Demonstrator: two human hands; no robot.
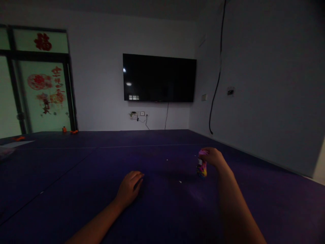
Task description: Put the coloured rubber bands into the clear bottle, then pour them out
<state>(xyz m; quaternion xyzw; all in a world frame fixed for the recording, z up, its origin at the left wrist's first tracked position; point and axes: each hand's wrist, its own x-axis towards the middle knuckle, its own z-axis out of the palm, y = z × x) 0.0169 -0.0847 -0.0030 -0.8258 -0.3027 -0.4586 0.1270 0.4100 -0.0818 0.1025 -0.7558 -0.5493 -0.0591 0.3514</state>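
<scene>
My right hand (213, 156) grips the pink top of a small colourful bottle-like object (202, 170), whose lower part is patterned in yellow, pink and dark tones. It is roughly upright, at or just above the purple surface (157, 210); the dim light hides whether its base touches. To the left, my left hand (130, 186) lies low over the same surface, fingers loosely curved with the thumb a little apart and nothing visible in them. A small white scrap (180, 182) lies between my two hands.
Small orange objects (74, 131) sit far left near the glass door (48, 95). A pale flat sheet (19, 144) lies at the left edge. A television (159, 78) hangs on the far wall, and a black cable (217, 83) dangles along the right wall.
</scene>
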